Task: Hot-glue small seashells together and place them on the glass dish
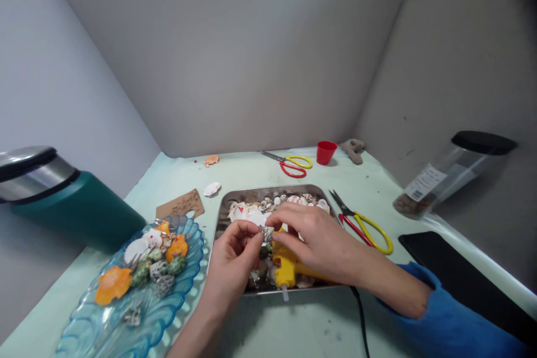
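Over the metal tray [215, 246], my two hands meet at a small grey-and-white speckled shell [268, 232]. My right hand [308, 232] holds this shell between thumb and fingers. My left hand [237, 251] is closed in a pinch right beside it; whatever lies between its fingertips is too small to make out. Beneath my right hand, a yellow hot glue gun [286, 265] rests across the tray, its pale nozzle pointing over the front rim. Small snail shells and white scallop shells [247, 212] fill the tray, partly hidden by my hands.
At left, a blue scalloped plate [163, 313] carries shells and speckled pieces near a green bottle [84, 207] and brown card [180, 205]. Two pairs of scissors [364, 229], a red cup [326, 152], a clear jar [440, 179], a black phone-like slab [457, 274] and a cable [359, 313] surround the tray.
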### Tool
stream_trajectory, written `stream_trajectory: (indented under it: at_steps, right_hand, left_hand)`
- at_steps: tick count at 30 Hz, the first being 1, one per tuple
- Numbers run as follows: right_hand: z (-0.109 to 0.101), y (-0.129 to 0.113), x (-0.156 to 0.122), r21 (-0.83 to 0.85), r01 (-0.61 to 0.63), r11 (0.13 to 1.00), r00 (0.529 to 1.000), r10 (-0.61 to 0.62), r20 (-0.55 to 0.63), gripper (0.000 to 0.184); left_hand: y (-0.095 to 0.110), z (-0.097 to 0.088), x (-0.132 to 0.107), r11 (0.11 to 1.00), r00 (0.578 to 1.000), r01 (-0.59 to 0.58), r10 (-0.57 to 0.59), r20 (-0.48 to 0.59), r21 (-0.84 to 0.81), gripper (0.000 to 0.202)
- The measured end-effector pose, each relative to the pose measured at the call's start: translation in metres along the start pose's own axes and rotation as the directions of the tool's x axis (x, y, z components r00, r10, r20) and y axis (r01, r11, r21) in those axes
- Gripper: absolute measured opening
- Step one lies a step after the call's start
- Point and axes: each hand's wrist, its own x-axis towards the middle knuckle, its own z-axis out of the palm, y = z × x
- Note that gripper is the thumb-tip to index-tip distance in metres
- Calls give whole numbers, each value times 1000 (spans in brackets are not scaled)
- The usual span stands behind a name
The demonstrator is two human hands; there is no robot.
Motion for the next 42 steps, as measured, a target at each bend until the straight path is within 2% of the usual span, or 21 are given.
stream_trajectory:
  at_steps: [11,16,25,32,42]
  right_hand:
    - [-2,-1,0,-11,-12,1000,999,12,32,9]
    - [0,2,-2,-18,-3,1000,1000,3,9,6]
    - [-1,1,-2,-2,3,1000,1000,-3,6,11]
    - [-1,0,-2,-12,-17,1000,1000,17,24,11]
    - [0,1,-2,-16,-20,1000,1000,20,23,13]
  left_hand:
    - [1,1,1,999,1000,24,-24,9,24,25]
    - [1,1,0,1000,1000,6,-6,12,19,23]
    - [1,1,1,1000,1000,7,-7,-12,24,23]
    - [-1,-1,1,1000,999,2,-3,32,23,22]
    - [2,1,-1,1000,1000,-2,2,22,-1,22]
